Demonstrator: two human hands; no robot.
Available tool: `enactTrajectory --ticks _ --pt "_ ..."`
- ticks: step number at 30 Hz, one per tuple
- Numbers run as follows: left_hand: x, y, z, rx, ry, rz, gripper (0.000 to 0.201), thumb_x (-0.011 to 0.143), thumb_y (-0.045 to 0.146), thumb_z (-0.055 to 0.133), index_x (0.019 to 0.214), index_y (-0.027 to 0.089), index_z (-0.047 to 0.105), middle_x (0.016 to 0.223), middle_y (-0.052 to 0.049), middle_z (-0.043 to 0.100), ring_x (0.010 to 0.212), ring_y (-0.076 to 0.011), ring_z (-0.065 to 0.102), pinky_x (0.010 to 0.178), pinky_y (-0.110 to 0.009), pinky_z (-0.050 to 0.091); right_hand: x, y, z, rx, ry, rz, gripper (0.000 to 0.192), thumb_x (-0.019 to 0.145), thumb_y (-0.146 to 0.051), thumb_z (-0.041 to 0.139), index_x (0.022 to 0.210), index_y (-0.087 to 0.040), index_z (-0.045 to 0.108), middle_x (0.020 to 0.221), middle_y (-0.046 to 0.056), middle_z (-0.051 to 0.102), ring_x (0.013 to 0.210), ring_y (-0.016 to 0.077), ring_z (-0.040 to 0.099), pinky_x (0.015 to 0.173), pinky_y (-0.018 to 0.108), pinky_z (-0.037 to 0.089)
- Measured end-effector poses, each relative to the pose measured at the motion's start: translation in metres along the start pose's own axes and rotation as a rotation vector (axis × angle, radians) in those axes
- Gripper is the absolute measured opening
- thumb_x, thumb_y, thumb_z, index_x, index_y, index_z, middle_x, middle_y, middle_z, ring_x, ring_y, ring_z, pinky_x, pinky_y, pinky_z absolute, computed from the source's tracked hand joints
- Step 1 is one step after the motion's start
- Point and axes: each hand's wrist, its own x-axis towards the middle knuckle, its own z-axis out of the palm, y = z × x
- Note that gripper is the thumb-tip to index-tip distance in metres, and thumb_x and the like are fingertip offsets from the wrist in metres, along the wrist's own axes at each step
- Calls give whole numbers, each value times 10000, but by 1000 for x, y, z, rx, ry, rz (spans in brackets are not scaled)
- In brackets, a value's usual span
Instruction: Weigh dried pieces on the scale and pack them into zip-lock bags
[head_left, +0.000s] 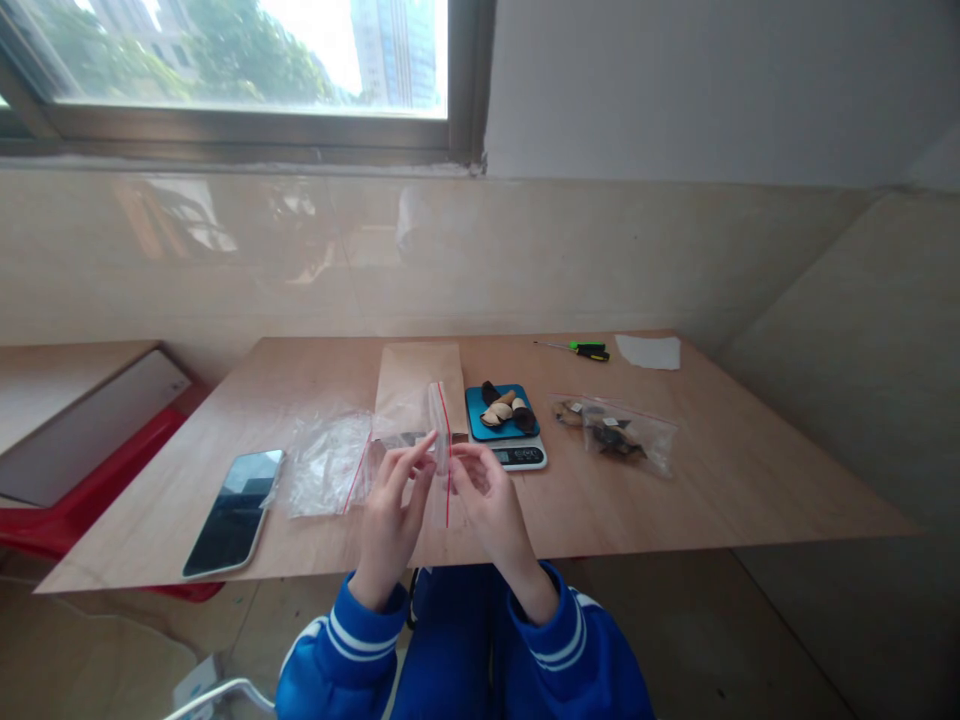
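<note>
Between my hands, over the front part of the table, a clear zip-lock bag (440,430) stands on edge with its red seal line running up and down. My left hand (391,505) pinches it from the left, index finger stretched along the plastic. From the right, my right hand (491,500) grips it between thumb and curled fingers. Just beyond is a digital scale (537,457) with a blue top, carrying several cream and dark brown dried pieces (501,409). More clear zip-lock bags (322,465) lie left of my left hand.
A brown paper sheet or bag (416,375) lies behind my hands. At the left is a phone (234,515). Filled clear bags (622,435) lie right of the scale. Farther back are screwdrivers (589,350) and white paper (649,351). The wooden table (720,480) meets a tiled wall.
</note>
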Motion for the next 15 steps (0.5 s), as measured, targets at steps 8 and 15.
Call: enactTrajectory --ticks 8,15 --pt "-4 -3 12 -6 238 -218 334 958 260 434 1253 255 590 1007 -64 554 891 -156 569 760 -280 496 14 22 -43 23 58 82 353 751 -448 711 935 -214 521 694 -9 648 653 170 655 639 313 546" --pt "1 -7 4 -25 275 -349 357 945 313 455 1273 260 583 939 -31 531 749 -128 536 699 -277 471 79 60 -98 -590 235 -262 468 824 -560 552 1075 -165 582 1158 174 619 1115 295 575 955 488 460"
